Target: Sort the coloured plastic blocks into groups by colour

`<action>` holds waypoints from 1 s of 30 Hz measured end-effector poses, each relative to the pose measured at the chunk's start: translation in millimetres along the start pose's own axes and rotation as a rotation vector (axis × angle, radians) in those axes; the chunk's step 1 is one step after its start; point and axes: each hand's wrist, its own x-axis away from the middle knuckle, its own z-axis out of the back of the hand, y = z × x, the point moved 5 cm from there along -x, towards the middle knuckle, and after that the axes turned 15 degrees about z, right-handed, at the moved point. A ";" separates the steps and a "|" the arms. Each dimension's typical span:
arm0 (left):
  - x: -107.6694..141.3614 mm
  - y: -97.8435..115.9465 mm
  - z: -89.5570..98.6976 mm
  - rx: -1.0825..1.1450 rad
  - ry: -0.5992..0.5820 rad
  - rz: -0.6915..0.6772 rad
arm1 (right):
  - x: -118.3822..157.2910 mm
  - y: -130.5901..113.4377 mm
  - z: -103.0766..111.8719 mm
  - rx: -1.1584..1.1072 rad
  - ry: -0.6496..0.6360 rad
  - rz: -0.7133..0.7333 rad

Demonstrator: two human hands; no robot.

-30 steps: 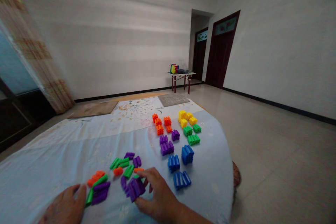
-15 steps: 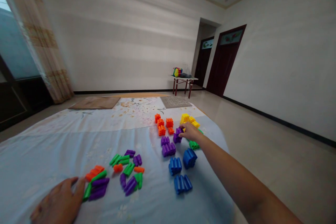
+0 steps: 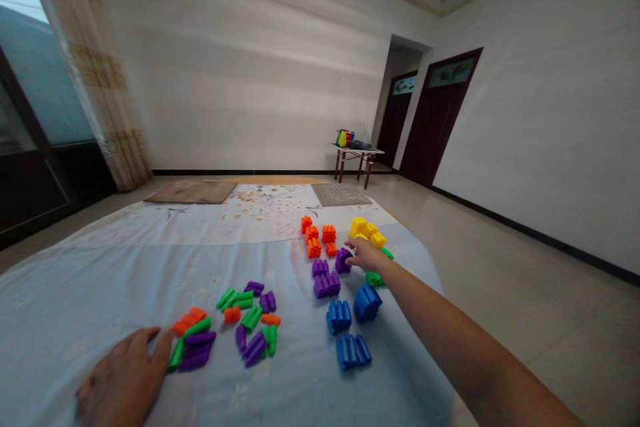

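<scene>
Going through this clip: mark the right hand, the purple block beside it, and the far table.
Right hand [image 3: 367,255], head view, back of the hand.
Purple block [image 3: 343,261], head view, block's top.
Table [image 3: 376,151], head view, right end of tabletop.

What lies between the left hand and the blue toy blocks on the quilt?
In the head view, loose purple, green and orange toy blocks lie between the left hand and the blue toy blocks.

A small table [image 3: 357,151] stands near a dark red door [image 3: 435,127]

surface: pale blue quilt [image 3: 85,287] on floor [image 3: 530,347] | lying on it: multicoloured plastic blocks [image 3: 327,285] in small clusters
</scene>
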 end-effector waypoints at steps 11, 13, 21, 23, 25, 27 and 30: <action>21.5 13.3 18.8 -0.030 0.039 0.056 | 49.1 -159.5 15.4 -0.299 0.226 0.518; 23.4 13.4 19.9 -0.026 0.044 0.055 | 58.1 -193.8 -9.4 -0.367 0.140 0.608; 27.2 14.4 24.2 0.003 0.050 0.032 | 58.8 -230.6 -90.8 -0.164 -0.127 0.608; 27.4 14.9 24.7 0.000 0.044 0.034 | 60.6 -229.1 -94.7 -0.119 -0.145 0.589; 27.0 14.9 24.6 -0.006 0.038 0.036 | 65.3 -228.8 -93.4 -0.105 -0.134 0.575; 25.6 14.6 23.9 -0.014 0.037 0.029 | 71.8 -229.8 -91.3 -0.113 -0.105 0.565; 21.3 13.3 21.1 -0.030 0.034 0.022 | 80.6 -229.7 -95.4 -0.117 -0.100 0.537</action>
